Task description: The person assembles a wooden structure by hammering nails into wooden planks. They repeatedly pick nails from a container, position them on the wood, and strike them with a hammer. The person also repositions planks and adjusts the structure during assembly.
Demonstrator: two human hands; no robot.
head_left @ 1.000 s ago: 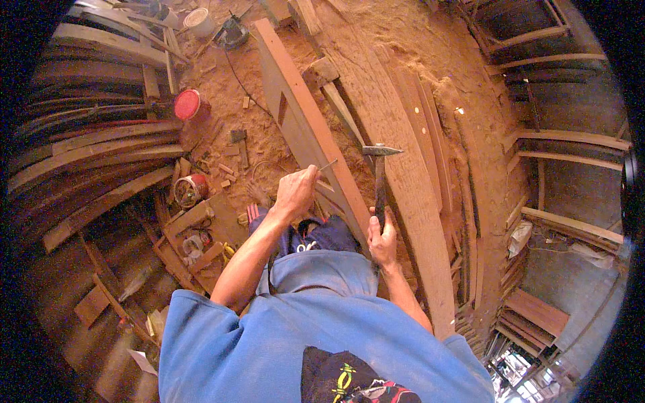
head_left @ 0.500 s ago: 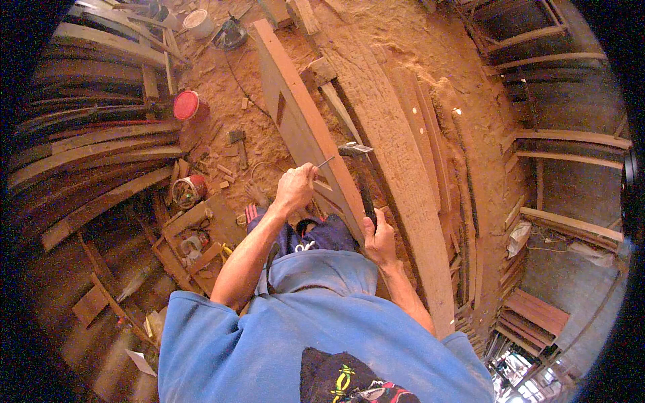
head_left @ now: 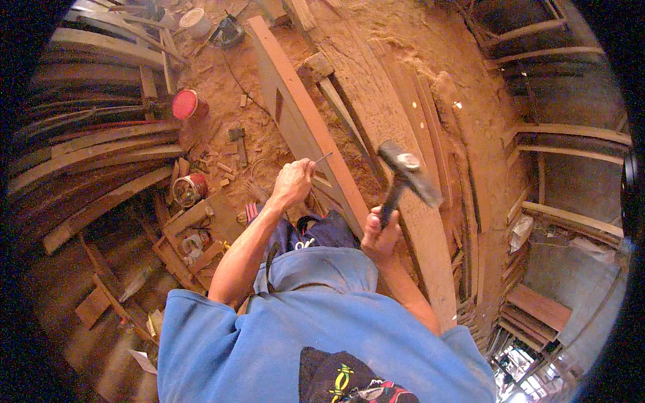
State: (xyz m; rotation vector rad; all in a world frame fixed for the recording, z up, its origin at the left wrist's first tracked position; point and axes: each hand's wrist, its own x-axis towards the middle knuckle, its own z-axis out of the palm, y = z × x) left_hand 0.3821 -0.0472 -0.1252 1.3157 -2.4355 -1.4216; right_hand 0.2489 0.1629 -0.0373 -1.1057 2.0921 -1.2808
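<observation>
A panelled wooden door [head_left: 310, 111] stands on its long edge, its narrow side facing up and running away from me. My left hand [head_left: 293, 184] is closed on a thin metal rod [head_left: 324, 158], whose tip reaches the door's upper edge; whether it is a nail or a punch I cannot tell. My right hand [head_left: 381, 235] is wrapped round the dark handle of a hammer [head_left: 403, 176]. The hammer's head is raised to the right of the door, apart from the rod and slightly blurred.
Long planks [head_left: 396, 127] lie along the right of the door, with a wooden block [head_left: 317, 67] beside it. Red-topped bucket [head_left: 185, 105], tin of bits [head_left: 189, 191] and stacked timber [head_left: 101, 144] are on the left. A corded power tool [head_left: 227, 32] lies far off on sawdust.
The hammer has swung up and right, away from the rod and the door's edge. My left hand and the rod have barely shifted; the door stays in place.
</observation>
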